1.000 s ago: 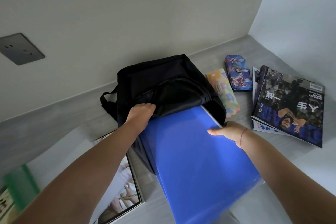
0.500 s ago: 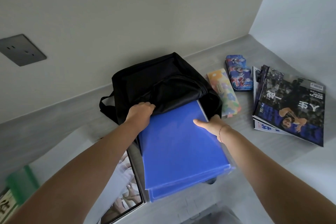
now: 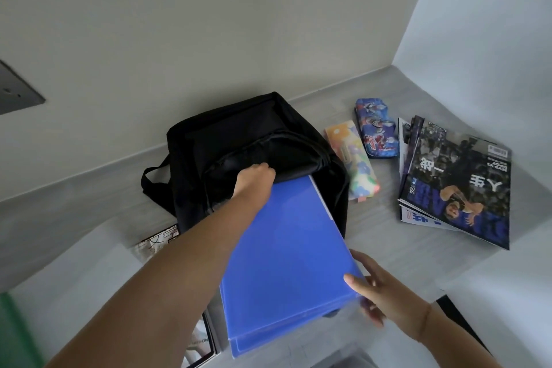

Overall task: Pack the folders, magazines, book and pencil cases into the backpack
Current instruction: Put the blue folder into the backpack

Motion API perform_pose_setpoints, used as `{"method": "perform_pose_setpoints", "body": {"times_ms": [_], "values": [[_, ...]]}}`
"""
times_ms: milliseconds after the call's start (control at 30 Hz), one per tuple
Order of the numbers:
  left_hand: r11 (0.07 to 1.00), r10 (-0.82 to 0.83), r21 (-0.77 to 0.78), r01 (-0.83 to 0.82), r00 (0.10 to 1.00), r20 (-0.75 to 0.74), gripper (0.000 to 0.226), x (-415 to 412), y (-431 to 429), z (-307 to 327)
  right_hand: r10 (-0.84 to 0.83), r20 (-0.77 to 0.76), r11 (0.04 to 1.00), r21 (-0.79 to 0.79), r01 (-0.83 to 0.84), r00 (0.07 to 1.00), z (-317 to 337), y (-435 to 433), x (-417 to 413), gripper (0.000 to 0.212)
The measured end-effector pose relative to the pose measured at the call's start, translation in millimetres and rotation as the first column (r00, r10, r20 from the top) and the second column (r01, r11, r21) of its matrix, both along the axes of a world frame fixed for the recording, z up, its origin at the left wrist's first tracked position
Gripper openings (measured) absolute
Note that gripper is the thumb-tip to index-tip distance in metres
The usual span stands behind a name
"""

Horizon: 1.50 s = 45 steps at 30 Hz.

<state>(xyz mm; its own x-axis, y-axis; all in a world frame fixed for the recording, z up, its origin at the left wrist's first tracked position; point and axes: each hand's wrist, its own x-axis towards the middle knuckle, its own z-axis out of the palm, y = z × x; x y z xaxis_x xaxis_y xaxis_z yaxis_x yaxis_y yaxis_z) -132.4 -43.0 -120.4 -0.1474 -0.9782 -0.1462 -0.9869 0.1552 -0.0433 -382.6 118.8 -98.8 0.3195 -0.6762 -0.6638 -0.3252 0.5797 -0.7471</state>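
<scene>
**Blue folders part-way into black backpack, grey counter**

Right hand (image 3: 378, 293): nearest the camera, at the lower right corner of the blue folders (image 3: 286, 263). Thumb lies on the top cover, fingers spread loosely past the edge and below it; a light, mostly open grip on that corner. A thin bracelet shows at the wrist.

Blue folders: at least two stacked, the edges of both showing at the near end. The far end sits inside the mouth of the backpack (image 3: 239, 146); the near half projects out over the counter (image 3: 403, 251), tilted towards the camera.

Printed item (image 3: 155, 243): lies under the left forearm and the folders, left of centre, mostly hidden; only a patterned corner and a lower edge show.

Left hand (image 3: 254, 178): forearm reaches across the folders to the backpack opening. Fingers curled closed on the upper lip of the black fabric, holding it up above the folders.

Backpack: black, lying flat on the counter, opening towards the camera, one strap looped out at its left.

Magazines (image 3: 460, 185): a fanned stack at right, well apart from the backpack, dark cover with white characters on top.

Pencil cases: a pastel floral one (image 3: 354, 164) just beside the right edge of the backpack; a blue cartoon-printed one (image 3: 377, 132) beyond it, beside the magazines.

Wall plate (image 3: 16, 92): grey, on the far wall at left.
</scene>
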Motion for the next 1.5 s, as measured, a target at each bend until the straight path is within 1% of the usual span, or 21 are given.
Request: {"method": "perform_pose_setpoints", "body": {"times_ms": [67, 167, 233, 367, 467, 533, 633, 767, 933, 1000, 1033, 1100, 1133, 1200, 1233, 1267, 1300, 1367, 1400, 1433, 1500], "values": [[0.997, 0.065, 0.040, -0.060, 0.990, -0.128, 0.014, 5.4, -4.5, 2.3, -0.062, -0.019, 0.998, -0.029, 0.061, 0.998, -4.1, -6.1, -0.8, 0.034], [0.988, 0.147, 0.092, -0.125, 0.943, -0.299, 0.014, 14.7, -10.8, 10.1, -0.283, 0.023, 0.959, 0.033, 0.282, 0.959, -12.4, -26.0, 9.6, 0.028], [0.983, 0.177, 0.105, -0.148, 0.908, -0.379, 0.013, 16.1, -10.3, 14.7, -0.380, 0.069, 0.925, 0.063, 0.376, 0.922, -13.8, -45.0, 25.6, 0.023], [0.990, 0.131, 0.100, -0.098, 0.906, -0.403, 0.015, 13.7, -3.2, 17.4, -0.475, 0.141, 0.879, 0.109, 0.464, 0.868, -7.3, -84.5, 67.5, 0.023], [0.994, 0.105, 0.065, -0.087, 0.914, -0.392, 0.017, 17.5, 0.7, 20.9, -0.556, 0.138, 0.825, 0.217, 0.522, 0.820, -7.7, -99.6, 83.6, 0.032], [0.997, 0.083, 0.039, -0.074, 0.926, -0.369, 0.019, 18.9, 3.8, 22.0, -0.558, 0.160, 0.822, 0.244, 0.515, 0.814, -12.3, -96.2, 81.5, 0.042], [0.999, 0.054, 0.014, -0.053, 0.941, -0.335, 0.021, 13.9, 13.3, 17.7, -0.481, 0.105, 0.870, 0.182, 0.458, 0.871, -16.7, -79.1, 71.4, 0.043], [0.998, 0.070, 0.021, -0.067, 0.929, -0.364, 0.021, 9.7, 18.2, 12.6, -0.553, 0.064, 0.829, 0.137, 0.541, 0.831, -20.9, -80.5, 74.6, 0.038], [0.999, 0.032, 0.022, -0.026, 0.920, -0.390, 0.019, 1.8, 16.4, 19.9, -0.590, 0.054, 0.800, 0.176, 0.574, 0.806, -24.1, -99.2, 92.3, 0.048], [0.999, 0.039, 0.033, -0.027, 0.908, -0.417, 0.019, -2.0, 16.0, 20.3, -0.553, 0.060, 0.821, 0.206, 0.532, 0.831, -20.0, -100.5, 91.6, 0.049], [0.998, 0.063, 0.026, -0.058, 0.901, -0.430, 0.020, -0.8, 14.9, 20.5, -0.503, 0.045, 0.850, 0.206, 0.485, 0.863, -16.6, -100.4, 87.7, 0.047], [0.991, 0.122, -0.003, -0.137, 0.897, -0.425, 0.029, 7.2, 14.9, 20.2, -0.372, -0.028, 0.915, 0.157, 0.372, 0.928, -10.1, -99.4, 71.8, 0.042], [0.986, 0.150, -0.008, -0.166, 0.908, -0.392, 0.040, 10.9, 16.0, 19.2, -0.344, -0.068, 0.930, 0.114, 0.350, 0.936, -7.8, -100.6, 57.5, 0.039], [0.981, 0.195, 0.047, -0.190, 0.931, -0.310, 0.068, 12.6, 21.0, 21.1, -0.408, -0.137, 0.912, -0.016, 0.410, 0.903, -6.0, -106.5, 19.5, 0.029], [0.983, 0.186, 0.055, -0.177, 0.931, -0.315, 0.076, 7.9, 23.0, 23.4, -0.468, -0.162, 0.884, -0.092, 0.459, 0.869, -5.3, -110.7, -3.8, 0.024], [0.988, 0.151, 0.034, -0.148, 0.919, -0.363, 0.077, -1.0, 23.7, 26.2, -0.532, -0.188, 0.845, -0.173, 0.506, 0.825, -5.2, -116.4, -28.0, 0.023], [0.993, 0.101, -0.003, -0.115, 0.889, -0.446, 0.072, -14.3, 22.6, 29.5, -0.587, -0.233, 0.806, -0.261, 0.532, 0.775, -5.8, -123.5, -51.1, 0.025], [0.996, 0.031, -0.051, -0.080, 0.781, -0.624, 0.054, -51.3, 15.2, 36.2, -0.631, -0.355, 0.769, -0.408, 0.492, 0.690, -16.4, -138.6, -97.7, 0.039], [0.997, 0.033, -0.032, -0.076, 0.723, -0.690, 0.046, -74.2, 9.2, 39.2, -0.627, -0.404, 0.771, -0.444, 0.457, 0.666, -22.7, -146.1, -118.5, 0.041], [0.997, 0.060, 0.014, -0.073, 0.671, -0.739, 0.040, -98.7, 1.6, 41.4, -0.622, -0.441, 0.777, -0.451, 0.440, 0.646, -26.3, -152.3, -136.4, 0.036], [0.987, 0.156, 0.151, -0.059, 0.593, -0.790, 0.035, -148.5, -17.3, 41.3, -0.647, -0.452, 0.760, -0.442, 0.476, 0.614, -25.3, -162.4, -161.0, 0.025]]}}
